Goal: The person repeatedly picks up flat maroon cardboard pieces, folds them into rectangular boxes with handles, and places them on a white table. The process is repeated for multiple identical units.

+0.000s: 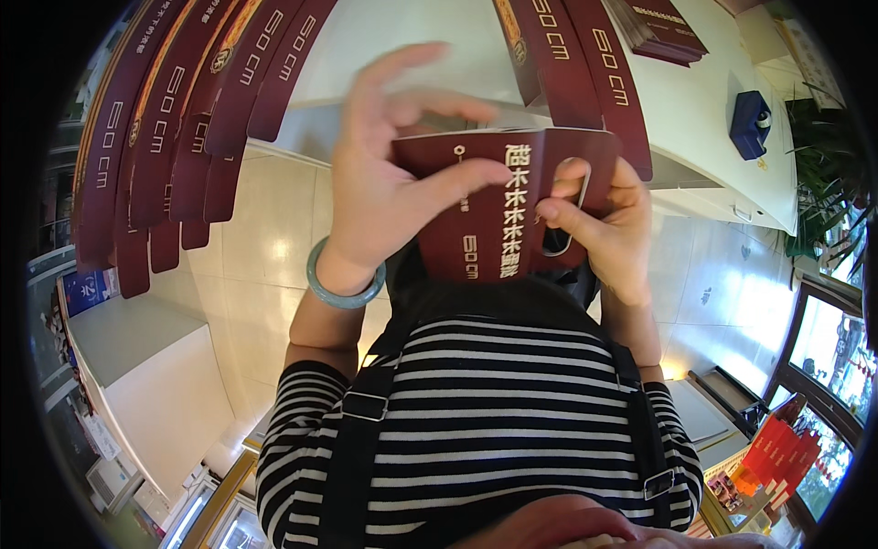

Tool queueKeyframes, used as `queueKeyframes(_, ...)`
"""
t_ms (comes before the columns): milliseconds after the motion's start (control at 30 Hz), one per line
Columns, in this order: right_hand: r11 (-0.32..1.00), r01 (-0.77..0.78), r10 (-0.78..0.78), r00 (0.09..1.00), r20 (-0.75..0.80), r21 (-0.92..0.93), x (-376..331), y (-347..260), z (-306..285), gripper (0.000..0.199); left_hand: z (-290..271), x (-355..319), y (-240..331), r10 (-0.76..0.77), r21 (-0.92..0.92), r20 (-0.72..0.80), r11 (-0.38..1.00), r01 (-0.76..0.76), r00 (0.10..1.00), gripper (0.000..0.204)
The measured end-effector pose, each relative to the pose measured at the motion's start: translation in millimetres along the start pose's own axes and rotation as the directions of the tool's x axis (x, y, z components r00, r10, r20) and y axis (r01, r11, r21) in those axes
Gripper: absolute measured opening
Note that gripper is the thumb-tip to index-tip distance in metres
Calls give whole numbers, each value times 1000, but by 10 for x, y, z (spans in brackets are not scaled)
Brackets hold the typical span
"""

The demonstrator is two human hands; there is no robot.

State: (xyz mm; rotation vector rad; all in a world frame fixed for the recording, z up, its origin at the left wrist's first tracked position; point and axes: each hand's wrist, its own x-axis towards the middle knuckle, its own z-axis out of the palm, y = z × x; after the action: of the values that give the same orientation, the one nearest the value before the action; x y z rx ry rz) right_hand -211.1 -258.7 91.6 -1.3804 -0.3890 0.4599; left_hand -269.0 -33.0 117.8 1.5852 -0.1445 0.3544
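Note:
In front of my chest is a maroon folded cardboard carton [438, 231] with pale lettering and an oval handle hole. My right hand [615, 233] grips its right part, thumb in front, with fingertips showing through the handle hole. My left hand [370, 188], above a grey-green bangle [346, 295], is at the carton's left end. Its thumb lies across the front panel, while the other fingers are spread above the top edge, somewhat blurred by motion. The carton's lower edge meets my dark apron [485, 306].
Long maroon cartons [169, 137] overlap at the left edge of a white table [366, 32], hanging past it. More long cartons [567, 69] lie at the far middle. A stack of flat maroon cartons [654, 32] and a dark blue box [750, 123] are farther right. A white cabinet [160, 384] stands at left.

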Motion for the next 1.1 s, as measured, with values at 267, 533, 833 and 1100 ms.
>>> queueKeyframes(267, 942, 289, -265, 952, -154, 172, 84, 130, 114, 51, 273, -300, -542, -71, -263, -200, 965, 16, 977, 63)
queueKeyframes(533, 986, 158, -166, 969, -183, -61, 119, 134, 82, 25, 303, -297, -593, 111, -49, -336, 990, -135, 935, 64)
queueKeyframes(833, 975, 220, -219, 964, -147, -11, 122, 146, 114, 22, 300, -454, -809, 61, -269, -123, 959, -92, 991, 93)
queueKeyframes(1100, 976, 218, -218, 972, -89, -15, 165, 72, 217, 12, 288, -569, -1045, 66, -262, -52, 962, -77, 996, 67)
